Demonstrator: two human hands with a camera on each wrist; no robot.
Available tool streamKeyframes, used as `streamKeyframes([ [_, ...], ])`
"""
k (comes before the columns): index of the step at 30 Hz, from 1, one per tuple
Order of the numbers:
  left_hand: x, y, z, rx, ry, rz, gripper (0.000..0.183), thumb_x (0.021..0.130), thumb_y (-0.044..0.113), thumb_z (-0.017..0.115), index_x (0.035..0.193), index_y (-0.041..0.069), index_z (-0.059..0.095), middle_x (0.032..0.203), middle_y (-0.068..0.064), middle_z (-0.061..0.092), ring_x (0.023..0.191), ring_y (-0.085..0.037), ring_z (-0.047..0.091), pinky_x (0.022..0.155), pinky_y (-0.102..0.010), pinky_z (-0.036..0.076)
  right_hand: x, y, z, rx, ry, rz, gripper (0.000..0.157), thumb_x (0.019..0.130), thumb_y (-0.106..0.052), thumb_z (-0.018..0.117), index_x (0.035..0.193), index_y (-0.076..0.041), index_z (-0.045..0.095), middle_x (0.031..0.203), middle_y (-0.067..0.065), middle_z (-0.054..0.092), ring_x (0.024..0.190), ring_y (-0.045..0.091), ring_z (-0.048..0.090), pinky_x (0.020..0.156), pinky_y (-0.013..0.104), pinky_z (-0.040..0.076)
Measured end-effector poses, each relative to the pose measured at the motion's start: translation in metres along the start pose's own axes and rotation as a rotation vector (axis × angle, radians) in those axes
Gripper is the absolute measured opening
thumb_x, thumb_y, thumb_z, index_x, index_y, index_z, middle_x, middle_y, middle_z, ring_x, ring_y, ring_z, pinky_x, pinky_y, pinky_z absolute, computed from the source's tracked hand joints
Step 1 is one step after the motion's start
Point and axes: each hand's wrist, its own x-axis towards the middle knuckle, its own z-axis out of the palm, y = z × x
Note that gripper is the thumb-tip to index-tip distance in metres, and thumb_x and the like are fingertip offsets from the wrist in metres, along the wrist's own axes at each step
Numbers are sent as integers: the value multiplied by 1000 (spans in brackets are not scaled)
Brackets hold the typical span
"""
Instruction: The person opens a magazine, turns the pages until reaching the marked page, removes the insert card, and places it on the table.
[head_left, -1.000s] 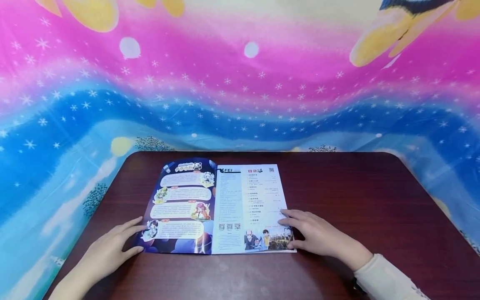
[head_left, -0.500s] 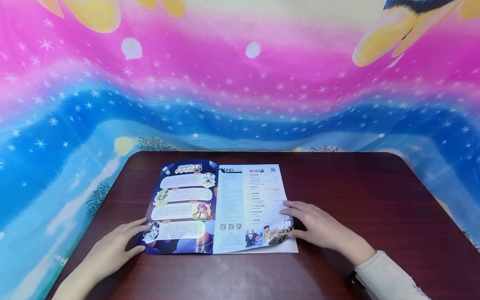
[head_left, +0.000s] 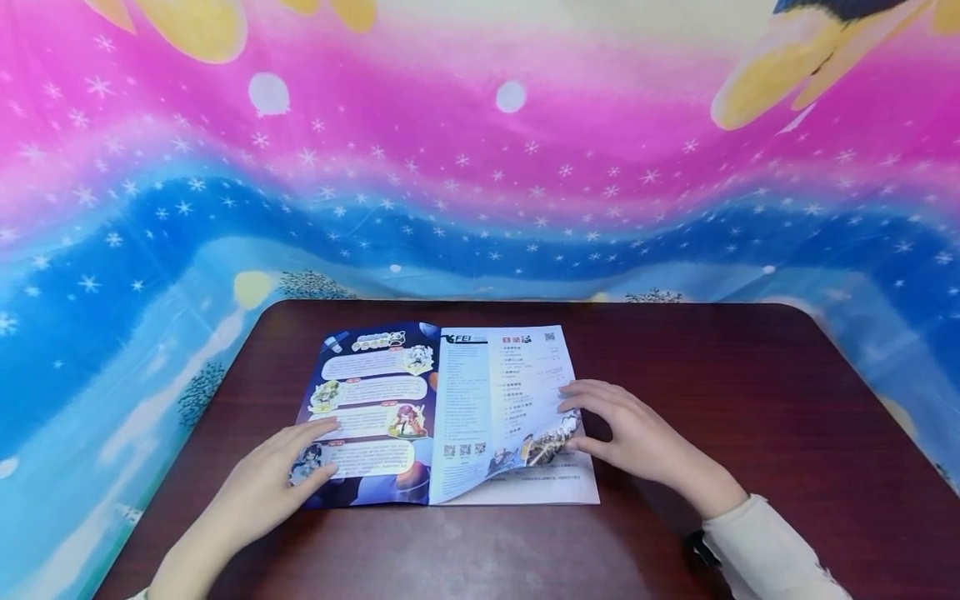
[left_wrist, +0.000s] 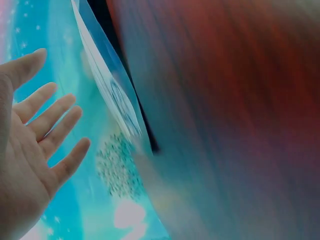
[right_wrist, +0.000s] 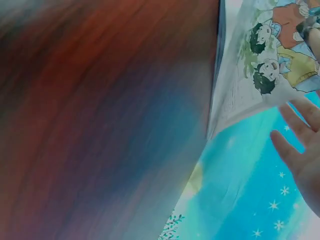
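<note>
An open magazine [head_left: 431,417] lies on the table. Its dark blue left page carries cartoon figures, and the white right-hand page [head_left: 517,400] has a printed list. With thumb and fingers, my right hand [head_left: 637,437] pinches that page near its lower outer edge; the corner curls up, baring the sheet beneath [head_left: 555,483]. In the right wrist view the lifted page [right_wrist: 260,65] shows cartoon children on its underside, with my right hand [right_wrist: 307,155] beside it. My left hand [head_left: 273,475] is over the lower left page, fingers spread; in the left wrist view its palm [left_wrist: 30,150] faces the camera.
The dark reddish-brown table [head_left: 735,400] extends on both sides of the magazine. Behind it hangs a pink and blue cloth [head_left: 480,183] printed with snowflakes. A light sleeve [head_left: 765,542] and a dark band [head_left: 701,550] are at the right wrist.
The right page's lower corner has risen and curled inward, drawn up and left by my right hand. My left hand has moved right, from beside the magazine to over its left page.
</note>
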Motion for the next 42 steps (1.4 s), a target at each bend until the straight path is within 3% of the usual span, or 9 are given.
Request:
streamKeyframes([
  [8, 15, 34, 12, -45, 34, 88, 49, 90, 36, 74, 135, 21, 61, 132, -3, 63, 122, -28, 58, 98, -56, 47, 14, -5, -3, 46, 109, -123, 40, 79, -20, 86, 115, -18, 69, 123, -5, 64, 123, 20, 54, 104, 42, 41],
  [15, 43, 69, 17, -134, 76, 172, 48, 89, 35, 75, 134, 23, 62, 133, 3, 62, 125, -22, 57, 101, -51, 46, 24, -7, -8, 57, 203, -207, 44, 73, -12, 89, 111, -17, 69, 116, -4, 67, 118, 22, 56, 105, 36, 39],
  [24, 66, 110, 20, -235, 201, 486, 37, 93, 32, 71, 127, 20, 66, 126, 7, 65, 112, -11, 61, 92, -40, 52, 34, -18, -10, 45, 242, -238, 41, 75, -25, 88, 110, -17, 69, 113, -4, 67, 119, 20, 55, 108, 34, 35],
  [30, 74, 127, 21, -266, 222, 562, 42, 91, 34, 73, 130, 20, 64, 129, 6, 64, 121, -12, 58, 99, -41, 49, 43, -25, -11, 59, 270, -285, 35, 85, -39, 79, 110, -16, 69, 110, -5, 67, 115, 18, 56, 105, 33, 37],
  [37, 82, 139, 21, -287, 323, 672, 45, 85, 25, 80, 128, 18, 65, 124, 5, 66, 116, -12, 60, 98, -33, 49, 59, -35, -11, 81, 305, -327, 32, 86, -36, 79, 108, -15, 70, 107, -6, 67, 111, 18, 57, 102, 37, 39],
  [42, 85, 143, 19, -275, 350, 675, 42, 87, 17, 78, 128, 18, 66, 126, 4, 66, 116, -11, 61, 97, -31, 50, 68, -42, -10, 90, 338, -373, 28, 87, -33, 78, 105, -13, 70, 104, -3, 68, 109, 21, 58, 101, 38, 41],
])
